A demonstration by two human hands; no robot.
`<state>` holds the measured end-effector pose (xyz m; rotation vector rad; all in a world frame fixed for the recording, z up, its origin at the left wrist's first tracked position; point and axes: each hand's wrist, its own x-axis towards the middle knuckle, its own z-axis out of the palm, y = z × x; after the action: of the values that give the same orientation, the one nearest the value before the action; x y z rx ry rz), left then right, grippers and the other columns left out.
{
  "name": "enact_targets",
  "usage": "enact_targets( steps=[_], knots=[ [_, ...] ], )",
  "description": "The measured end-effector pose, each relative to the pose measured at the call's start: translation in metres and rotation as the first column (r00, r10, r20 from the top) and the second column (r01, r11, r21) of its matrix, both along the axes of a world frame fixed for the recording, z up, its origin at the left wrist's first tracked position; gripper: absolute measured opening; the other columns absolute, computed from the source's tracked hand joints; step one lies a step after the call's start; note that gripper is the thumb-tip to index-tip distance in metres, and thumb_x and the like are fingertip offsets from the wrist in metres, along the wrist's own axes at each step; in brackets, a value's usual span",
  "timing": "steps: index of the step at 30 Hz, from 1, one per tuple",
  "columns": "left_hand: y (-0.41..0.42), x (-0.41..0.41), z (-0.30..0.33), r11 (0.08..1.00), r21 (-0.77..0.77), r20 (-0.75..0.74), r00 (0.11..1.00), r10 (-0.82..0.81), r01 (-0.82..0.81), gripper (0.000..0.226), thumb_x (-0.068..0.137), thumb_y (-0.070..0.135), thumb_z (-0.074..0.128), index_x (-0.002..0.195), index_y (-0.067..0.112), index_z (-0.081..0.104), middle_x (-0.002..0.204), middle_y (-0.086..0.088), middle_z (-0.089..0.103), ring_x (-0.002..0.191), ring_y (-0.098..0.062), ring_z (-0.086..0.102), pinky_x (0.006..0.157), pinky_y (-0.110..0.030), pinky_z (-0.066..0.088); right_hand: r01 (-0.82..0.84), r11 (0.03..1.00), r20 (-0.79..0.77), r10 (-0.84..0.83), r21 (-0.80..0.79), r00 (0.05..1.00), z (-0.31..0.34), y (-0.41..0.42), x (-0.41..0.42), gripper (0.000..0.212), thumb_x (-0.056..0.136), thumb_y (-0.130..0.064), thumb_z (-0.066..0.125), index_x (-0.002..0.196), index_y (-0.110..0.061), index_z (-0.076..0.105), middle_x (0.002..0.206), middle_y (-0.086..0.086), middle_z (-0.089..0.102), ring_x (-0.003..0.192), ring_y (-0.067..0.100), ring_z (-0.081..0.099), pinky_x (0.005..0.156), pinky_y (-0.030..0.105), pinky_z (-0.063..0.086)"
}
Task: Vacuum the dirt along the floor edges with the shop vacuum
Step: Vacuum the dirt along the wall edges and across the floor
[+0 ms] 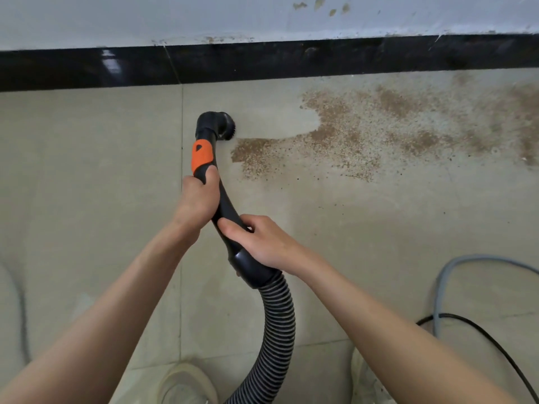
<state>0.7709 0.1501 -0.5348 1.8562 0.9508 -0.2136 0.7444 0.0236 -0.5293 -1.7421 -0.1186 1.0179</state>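
Note:
A black vacuum wand (226, 205) with an orange grip section (201, 157) points toward the wall. Its round brush nozzle (226, 125) sits on the tiled floor at the left end of a wide patch of brown dirt (364, 126). My left hand (198, 199) grips the wand just below the orange part. My right hand (259, 240) grips it lower down, near the cuff of the ribbed black hose (277, 330), which curves down between my feet.
A glossy black baseboard (262, 61) runs along the foot of a stained grey-white wall (175, 18). A grey hose (443, 287) and a thin black cord (495, 345) lie on the floor at right. My shoes (186, 383) show at the bottom.

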Motion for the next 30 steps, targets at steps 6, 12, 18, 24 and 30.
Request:
enact_targets(
  steps=[6,12,18,24,30],
  knots=[
    [-0.023,-0.028,-0.001,0.995,-0.071,-0.009,0.998,-0.069,0.068,0.043,0.101,0.036,0.030,0.122,-0.001,0.036,0.082,0.001,0.044,0.072,-0.013,0.046,0.059,-0.027,0.034,-0.039,0.995,0.077,0.046,-0.090,0.996,0.000,-0.027,-0.023,0.036,0.095,-0.042,0.052,0.075,-0.012,0.052,0.073,0.005,0.059,0.070,0.019,0.058,0.070,0.038,0.046],
    [-0.055,-0.017,-0.001,0.965,-0.137,-0.006,0.974,-0.226,0.223,0.046,0.101,0.040,0.028,0.123,0.000,0.035,0.081,0.002,0.045,0.069,-0.007,0.045,0.061,-0.027,0.037,0.088,0.982,0.113,-0.070,-0.166,0.991,0.003,-0.054,-0.030,0.034,0.095,-0.043,0.051,0.073,-0.017,0.049,0.070,0.000,0.057,0.069,0.018,0.059,0.068,0.037,0.048],
    [-0.081,0.013,-0.005,0.910,-0.194,0.049,0.930,-0.364,0.367,0.048,0.101,0.037,0.028,0.120,-0.004,0.045,0.083,-0.003,0.050,0.068,-0.014,0.048,0.054,-0.024,0.035,0.176,0.944,0.225,-0.114,-0.279,0.968,0.003,-0.074,-0.014,0.037,0.095,-0.043,0.051,0.067,-0.019,0.045,0.062,-0.006,0.048,0.056,0.007,0.045,0.055,0.022,0.032],
    [-0.089,0.033,-0.003,0.897,-0.191,0.057,0.917,-0.395,0.399,0.039,0.101,0.037,0.029,0.106,0.003,0.047,0.078,-0.003,0.050,0.066,-0.015,0.048,0.053,-0.025,0.037,0.216,0.942,0.178,-0.174,-0.258,0.969,0.008,-0.079,0.004,0.037,0.095,-0.046,0.050,0.073,-0.016,0.050,0.075,0.004,0.059,0.073,0.023,0.059,0.068,0.034,0.045],
    [-0.046,0.013,-0.002,0.955,-0.160,0.040,0.969,-0.244,0.248,0.051,0.100,0.039,0.031,0.122,-0.005,0.045,0.078,-0.003,0.050,0.066,-0.015,0.048,0.054,-0.027,0.036,0.092,0.972,0.171,-0.055,-0.217,0.984,0.011,-0.047,-0.002,0.037,0.095,-0.045,0.051,0.072,-0.016,0.049,0.076,0.008,0.061,0.074,0.031,0.063,0.067,0.039,0.046]
  ],
)
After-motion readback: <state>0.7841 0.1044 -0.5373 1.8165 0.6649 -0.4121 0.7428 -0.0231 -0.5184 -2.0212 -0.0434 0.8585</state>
